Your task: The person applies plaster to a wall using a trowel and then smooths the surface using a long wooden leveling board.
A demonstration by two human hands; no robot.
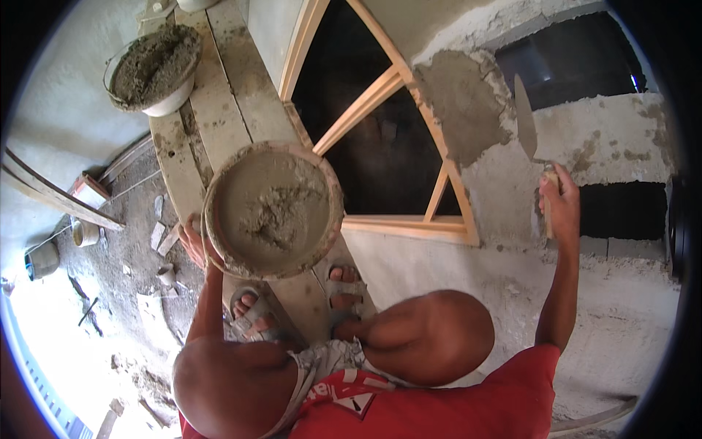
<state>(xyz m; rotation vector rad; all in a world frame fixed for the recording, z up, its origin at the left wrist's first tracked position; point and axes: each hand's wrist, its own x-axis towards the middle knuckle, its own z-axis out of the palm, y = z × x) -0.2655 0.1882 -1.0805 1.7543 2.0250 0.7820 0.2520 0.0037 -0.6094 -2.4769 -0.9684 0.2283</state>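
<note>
My right hand point(561, 197) is wrapped around the wooden handle of a pointed trowel point(525, 121), its blade upward in front of the wall. Beside the blade is a patch of wet grey mortar point(462, 106) on the wall. Down on the left, my left hand point(193, 241) is curled at the side of a round mortar bucket point(274, 271), by its thin handle. The bucket hides part of that hand. Soft grey mortar point(281, 212) fills the bucket, with a rough hollow and lumps in the middle.
I squat on a plank platform point(245, 110), sandals beside the bucket. Farther along it stands a white bucket point(172, 102) heaped with mortar. A wooden window frame point(398, 80) and dark wall openings point(621, 211) lie ahead and right. Rubble and small pails point(85, 233) lie below, left.
</note>
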